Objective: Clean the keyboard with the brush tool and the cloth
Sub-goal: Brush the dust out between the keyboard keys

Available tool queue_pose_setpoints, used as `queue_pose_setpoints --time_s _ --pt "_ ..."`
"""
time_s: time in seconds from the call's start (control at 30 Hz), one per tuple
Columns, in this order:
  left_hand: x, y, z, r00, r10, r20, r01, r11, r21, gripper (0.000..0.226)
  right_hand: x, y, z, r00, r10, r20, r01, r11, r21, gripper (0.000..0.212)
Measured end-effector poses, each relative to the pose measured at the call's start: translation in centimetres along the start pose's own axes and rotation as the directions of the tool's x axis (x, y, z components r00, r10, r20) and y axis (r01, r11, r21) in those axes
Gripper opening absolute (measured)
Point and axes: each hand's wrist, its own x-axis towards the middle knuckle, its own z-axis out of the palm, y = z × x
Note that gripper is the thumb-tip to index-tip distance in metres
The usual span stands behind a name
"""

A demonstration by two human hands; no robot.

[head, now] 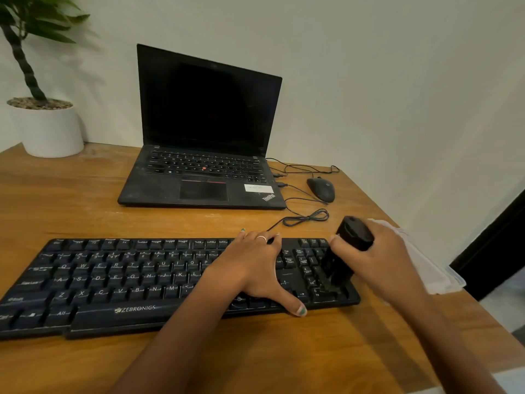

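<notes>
Wooden desk vs pale wall. Black keyboard lies along near edge. My left hand flat on keys, fingers spread, thumb over front rim. My right hand wrapped round black brush, bristles down on numpad. White cloth beside right hand, desk's right edge. Laptop, mouse, potted plant behind.

A wooden desk stands against a plain pale wall. At ten o'clock a white pot holds a green plant. At three o'clock is a dark doorway.
</notes>
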Motion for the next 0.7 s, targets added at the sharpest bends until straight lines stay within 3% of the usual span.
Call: queue_pose_setpoints --time_s 0.07,0.2,0.33,0.5,0.6,0.7 --pt "0.0 0.0 0.0 1.0 0.0 0.0 0.0 1.0 0.003 0.128 -0.9 0.0 0.8 1.0 0.0 -0.024 0.001 1.0 0.029 0.016" --pt "0.1 -0.1 0.1 1.0 -0.001 -0.001 0.001 1.0 -0.002 0.129 -0.2 -0.1 -1.2 0.993 0.024 0.118 -0.025 1.0 0.003 0.015" --pt "0.2 -0.2 0.2 1.0 0.003 -0.003 -0.003 1.0 -0.005 0.13 -1.1 0.1 -0.2 0.998 0.01 -0.067 -0.006 0.998 0.062 0.011" --pt "0.1 -0.1 0.1 1.0 0.002 0.002 -0.002 1.0 -0.002 0.129 -0.9 0.9 -1.7 0.99 0.098 0.106 -0.106 0.992 0.071 0.009" --pt "0.1 -0.1 0.1 1.0 -0.002 0.004 0.002 1.0 -0.005 0.13 -1.3 1.4 -1.5 0.99 0.099 -0.096 -0.082 0.983 0.163 0.008" --pt "0.1 -0.1 0.1 1.0 0.0 0.007 0.0 1.0 0.005 0.13 -2.2 1.5 0.1 0.982 0.186 -0.041 -0.167 0.947 0.274 0.009"
